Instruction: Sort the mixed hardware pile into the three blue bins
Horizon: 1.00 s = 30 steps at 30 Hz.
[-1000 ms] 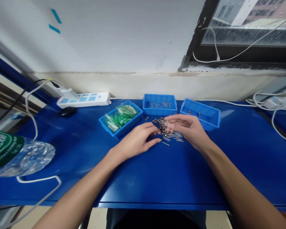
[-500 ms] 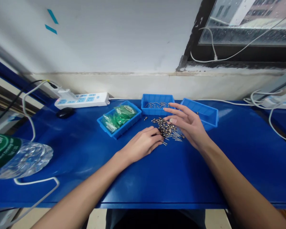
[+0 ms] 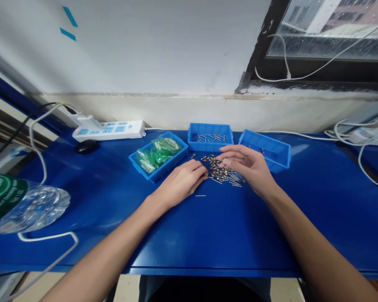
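"What lies in front of you?"
"A blue table. Near its middle is a loose pile of metal screws, some long and thin, others short with thick heads. One long screw lies alone, a little nearer to me than the pile."

"Where is your left hand?"
"Palm down, fingers curled, fingertips at the pile's left edge. I cannot tell whether they pinch anything."

"And the right hand?"
"At the pile's right side, fingers loosely bent, thumb below the forefinger. Whether a screw sits between them, I cannot tell."

"What stands beyond the pile?"
"The left blue bin holds plastic bags, green and clear. The middle blue bin has long screws scattered inside. The right blue bin, partly hidden by my hand, holds a few small metal pieces. Farther left are a white power strip and a water bottle with a green label."
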### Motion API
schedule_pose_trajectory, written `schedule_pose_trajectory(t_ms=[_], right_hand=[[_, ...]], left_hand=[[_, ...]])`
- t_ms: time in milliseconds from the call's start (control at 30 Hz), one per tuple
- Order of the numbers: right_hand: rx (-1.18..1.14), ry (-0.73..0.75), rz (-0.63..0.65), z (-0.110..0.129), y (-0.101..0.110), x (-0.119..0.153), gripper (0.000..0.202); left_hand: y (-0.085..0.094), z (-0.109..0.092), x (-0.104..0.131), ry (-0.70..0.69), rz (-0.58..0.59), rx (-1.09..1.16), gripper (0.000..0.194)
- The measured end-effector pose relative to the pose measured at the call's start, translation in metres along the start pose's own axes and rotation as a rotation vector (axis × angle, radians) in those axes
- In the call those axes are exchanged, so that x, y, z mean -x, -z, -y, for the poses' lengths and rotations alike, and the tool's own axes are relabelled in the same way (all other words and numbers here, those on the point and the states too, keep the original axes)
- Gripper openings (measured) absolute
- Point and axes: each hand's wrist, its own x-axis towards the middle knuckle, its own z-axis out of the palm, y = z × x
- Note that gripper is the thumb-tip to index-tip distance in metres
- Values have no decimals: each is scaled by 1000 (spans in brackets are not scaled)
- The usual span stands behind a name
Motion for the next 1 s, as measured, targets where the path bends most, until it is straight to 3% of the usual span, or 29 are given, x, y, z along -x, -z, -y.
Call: schedule_pose_trajectory(t_ms=[200,400,600,700,833,900,1000], right_hand=[[251,27,97,-5,-5,3,25],[69,-88,187,-3,-11,4,19],[-8,-174,175,-2,-5,1,18],[-45,-149,74,-5,-4,0,22],[-116,-34,-74,-4,-6,-1,53],[-119,-26,-69,-2,-7,-1,65],[-120,-40,-75,-2,-6,-1,59]], left_hand=[[7,-1,0,64,-132,168,10],[10,-7,-2,102,-209,286,10],[10,-10,-1,119,-118,277,11],[14,-14,1,75,24,256,17],[19,-21,4,-24,211,211,28],[19,-20,5,-39,242,194,23],[16,-12,3,-2,220,180,15]])
